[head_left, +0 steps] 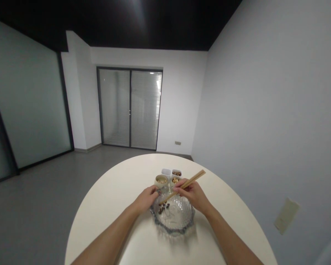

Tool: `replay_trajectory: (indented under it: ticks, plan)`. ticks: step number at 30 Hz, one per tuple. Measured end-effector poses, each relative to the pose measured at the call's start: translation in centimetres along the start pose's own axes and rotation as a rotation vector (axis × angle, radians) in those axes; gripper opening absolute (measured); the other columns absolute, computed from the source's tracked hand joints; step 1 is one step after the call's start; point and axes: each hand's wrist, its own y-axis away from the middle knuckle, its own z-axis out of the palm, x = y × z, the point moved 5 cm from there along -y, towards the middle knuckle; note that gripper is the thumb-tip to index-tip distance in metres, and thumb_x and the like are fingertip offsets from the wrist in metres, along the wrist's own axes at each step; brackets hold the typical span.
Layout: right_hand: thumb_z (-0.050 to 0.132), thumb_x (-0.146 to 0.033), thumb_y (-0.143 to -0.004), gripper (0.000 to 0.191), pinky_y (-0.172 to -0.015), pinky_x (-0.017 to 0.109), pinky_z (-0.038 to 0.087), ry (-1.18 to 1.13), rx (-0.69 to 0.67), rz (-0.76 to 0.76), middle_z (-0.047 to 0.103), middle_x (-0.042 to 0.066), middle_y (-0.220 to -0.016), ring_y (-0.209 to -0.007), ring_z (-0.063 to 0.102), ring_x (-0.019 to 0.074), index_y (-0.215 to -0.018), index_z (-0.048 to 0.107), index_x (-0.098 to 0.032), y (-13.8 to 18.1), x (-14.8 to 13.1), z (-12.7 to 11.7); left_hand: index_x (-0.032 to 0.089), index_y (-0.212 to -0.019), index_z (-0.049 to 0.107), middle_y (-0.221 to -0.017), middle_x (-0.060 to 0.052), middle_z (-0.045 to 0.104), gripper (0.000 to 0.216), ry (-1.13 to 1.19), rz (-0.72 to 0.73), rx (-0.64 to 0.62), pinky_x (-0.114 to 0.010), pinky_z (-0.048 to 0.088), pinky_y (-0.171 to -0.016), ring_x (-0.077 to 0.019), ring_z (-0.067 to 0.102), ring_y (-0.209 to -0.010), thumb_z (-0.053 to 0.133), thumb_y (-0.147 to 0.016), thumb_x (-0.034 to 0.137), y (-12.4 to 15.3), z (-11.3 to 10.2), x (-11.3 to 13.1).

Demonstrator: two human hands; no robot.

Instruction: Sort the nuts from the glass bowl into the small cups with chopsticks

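A clear glass bowl [179, 215] with a scalloped rim stands on the table in front of me. My left hand [146, 198] grips its far left rim, fingers curled over the edge. Wooden chopsticks [193, 178] are held in my right hand [191, 193] above the bowl's far right side. Their tips slant down to the left, close to several small dark round pieces [162, 209], perhaps beans or nuts, in the left part of the bowl. Whether the tips pinch one of them I cannot tell.
Just beyond the bowl are a round cream-coloured cup [157, 181] with pale pieces and a white compartment dish [166, 172]. Brown pieces [177, 173] and yellowish pieces [175, 180] fill two of its compartments. Everything stands on a round cream table [105, 206]; a wall [264, 110] rises at the right.
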Motion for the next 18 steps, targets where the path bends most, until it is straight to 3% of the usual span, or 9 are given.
replay_trajectory:
  ticks: [7, 18]
  plan:
    - [0.078, -0.038, -0.073, 0.021, -0.057, 0.025, 0.048, 0.016, 0.011, -0.007, 0.068, -0.001, -0.069, -0.061, 0.061, 0.0155, -0.079, 0.072, -0.019, -0.09, 0.18, -0.06, 0.016, -0.088, 0.063, -0.089, -0.004, 0.065, 0.024, -0.034, -0.011, 0.016, -0.028, 0.04, -0.074, -0.0199, 0.055, -0.084, 0.045, -0.077, 0.027, -0.09, -0.04, -0.57]
    - [0.075, -0.038, -0.075, 0.02, -0.063, 0.027, 0.048, 0.065, -0.098, 0.007, 0.067, 0.001, -0.073, -0.068, 0.062, 0.0179, -0.079, 0.071, -0.019, 0.18, -0.61, 0.55, 0.015, -0.091, 0.063, -0.09, -0.004, 0.066, 0.026, -0.022, -0.019, 0.016, -0.028, 0.041, -0.074, -0.0204, 0.056, -0.085, 0.045, -0.078, 0.028, -0.16, 0.01, -0.65]
